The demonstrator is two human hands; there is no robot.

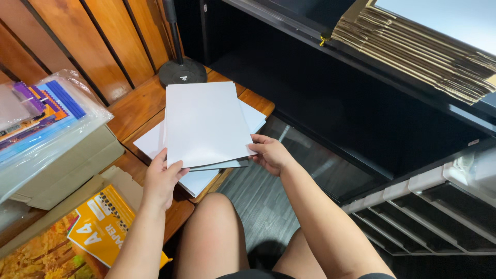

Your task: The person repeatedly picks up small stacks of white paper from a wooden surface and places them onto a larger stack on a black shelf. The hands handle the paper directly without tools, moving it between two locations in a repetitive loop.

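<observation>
**Hands gripping a sheaf of white sheets over a wooden table**

Head view. Left hand [161, 182], entering from 7 o'clock, is clamped on the lower left corner of a sheaf of white paper [206, 123]: the thumb lies on top of the sheets and the fingers curl beneath. Right hand [269, 154], entering from 5 o'clock, pinches the lower right corner of the same sheaf, fingers folded against its edge. The sheaf sits near the centre of the frame, tilted slightly so that its long edges run toward 12 o'clock, and is lifted just above a second pile of white sheets [196, 178] that lies on the wooden table [134, 106] and shows past the sheaf at 9 o'clock, 3 o'clock and 6 o'clock. At 12 o'clock from the sheaf, a round black stand base [182, 71] rests on the table near the slatted wooden wall [93, 41]. At 9 o'clock, a clear bag of coloured sheets [41, 121] lies on a pale box [72, 168]. At 7 o'clock, an orange paper pack [101, 227] lies beside the left forearm. At 2 o'clock, flattened cardboard [418, 49] is stacked on a black shelf [361, 108]; at 4 o'clock, grey drawer units [423, 212] stand beneath it. The person's bare knees [212, 227] show at 6 o'clock.
</observation>
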